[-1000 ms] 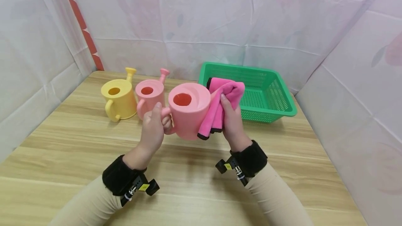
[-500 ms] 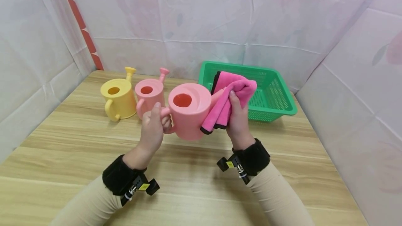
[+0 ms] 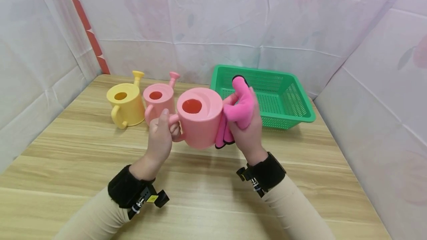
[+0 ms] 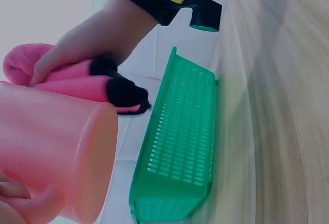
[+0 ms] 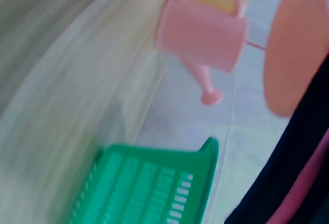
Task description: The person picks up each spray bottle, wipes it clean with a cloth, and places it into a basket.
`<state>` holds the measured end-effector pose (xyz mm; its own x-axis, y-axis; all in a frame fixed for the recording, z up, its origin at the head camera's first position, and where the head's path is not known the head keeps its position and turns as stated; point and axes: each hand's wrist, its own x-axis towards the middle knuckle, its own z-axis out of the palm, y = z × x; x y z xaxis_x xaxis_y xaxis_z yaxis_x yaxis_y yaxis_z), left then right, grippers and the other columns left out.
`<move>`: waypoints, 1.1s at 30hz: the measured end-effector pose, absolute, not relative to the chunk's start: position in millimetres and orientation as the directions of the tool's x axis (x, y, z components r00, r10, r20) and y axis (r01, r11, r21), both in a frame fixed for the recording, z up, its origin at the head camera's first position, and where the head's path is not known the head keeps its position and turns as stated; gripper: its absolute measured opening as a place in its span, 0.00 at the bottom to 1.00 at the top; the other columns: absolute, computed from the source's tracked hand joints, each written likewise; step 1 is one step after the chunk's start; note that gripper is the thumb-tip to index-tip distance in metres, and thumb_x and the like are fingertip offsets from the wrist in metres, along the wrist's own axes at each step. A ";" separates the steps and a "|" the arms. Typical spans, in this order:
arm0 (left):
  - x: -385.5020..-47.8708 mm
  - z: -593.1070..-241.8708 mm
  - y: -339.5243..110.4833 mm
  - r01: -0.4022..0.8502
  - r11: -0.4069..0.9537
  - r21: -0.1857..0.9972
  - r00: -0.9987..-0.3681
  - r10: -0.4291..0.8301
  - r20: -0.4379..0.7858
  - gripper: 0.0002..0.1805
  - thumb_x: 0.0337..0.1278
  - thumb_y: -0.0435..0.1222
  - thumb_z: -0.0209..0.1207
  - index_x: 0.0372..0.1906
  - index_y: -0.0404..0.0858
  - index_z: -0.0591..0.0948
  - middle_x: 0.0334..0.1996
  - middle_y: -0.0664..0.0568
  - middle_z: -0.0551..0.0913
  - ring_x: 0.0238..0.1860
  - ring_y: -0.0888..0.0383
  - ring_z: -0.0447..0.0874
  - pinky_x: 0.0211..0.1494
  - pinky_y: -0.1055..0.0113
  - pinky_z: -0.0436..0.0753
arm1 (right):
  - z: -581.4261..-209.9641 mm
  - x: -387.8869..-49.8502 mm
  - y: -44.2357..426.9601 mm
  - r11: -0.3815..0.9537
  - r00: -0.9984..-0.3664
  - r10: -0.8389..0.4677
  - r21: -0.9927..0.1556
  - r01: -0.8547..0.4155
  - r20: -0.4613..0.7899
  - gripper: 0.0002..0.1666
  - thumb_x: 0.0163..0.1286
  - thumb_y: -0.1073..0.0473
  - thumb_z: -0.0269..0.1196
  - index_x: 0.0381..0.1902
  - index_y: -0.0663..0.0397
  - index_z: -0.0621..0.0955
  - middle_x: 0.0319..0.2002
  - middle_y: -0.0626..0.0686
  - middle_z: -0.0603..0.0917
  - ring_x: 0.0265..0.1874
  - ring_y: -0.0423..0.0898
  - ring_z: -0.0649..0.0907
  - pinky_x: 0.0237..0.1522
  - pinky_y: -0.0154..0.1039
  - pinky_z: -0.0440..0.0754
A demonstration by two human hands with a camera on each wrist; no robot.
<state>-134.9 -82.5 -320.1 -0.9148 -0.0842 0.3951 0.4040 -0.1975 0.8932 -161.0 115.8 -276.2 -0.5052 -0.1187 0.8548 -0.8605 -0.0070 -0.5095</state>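
My left hand [image 3: 161, 136] grips the handle of a pink watering can [image 3: 201, 125], held up above the table. In my right hand [image 3: 249, 134] is a bright pink cloth [image 3: 241, 108] with black edging, bunched at the can's spout side. The cloth and hand cover most of the spout. From the left wrist view, the can's base faces the camera side, with the cloth [image 4: 77, 82] beyond it. The right wrist view shows only the cloth's dark edge [image 5: 288, 167] and the can's base [image 5: 295, 49].
A yellow watering can [image 3: 128, 106] and a second pink watering can [image 3: 159, 101] stand upright side by side at the back left. Behind the right hand sits a green plastic basket [image 3: 283, 117]. Fabric walls [image 3: 213, 17] enclose the wooden table [image 3: 207, 203] at the back and sides.
The cloth first slid right and up along the spout, then my right hand turned and came back left with it. The left hand and held can have barely shifted.
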 end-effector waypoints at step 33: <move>-132.8 -322.9 -88.0 0.461 -0.200 0.864 -0.874 0.067 0.482 0.29 0.70 0.40 0.37 0.09 0.36 0.59 0.08 0.50 0.56 0.13 0.56 0.53 0.18 0.67 0.56 | -293.0 -175.6 157.0 0.669 -0.488 -0.532 -0.011 -0.744 0.692 0.52 0.42 0.52 0.75 0.64 0.62 0.67 0.61 0.60 0.71 0.66 0.56 0.63 0.65 0.59 0.49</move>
<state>-132.8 -88.0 -322.9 -0.8738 0.0665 0.4817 0.4612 -0.2001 0.8644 -175.6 157.0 -293.0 -0.4884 -0.5317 0.6920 -0.7435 0.6686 -0.0111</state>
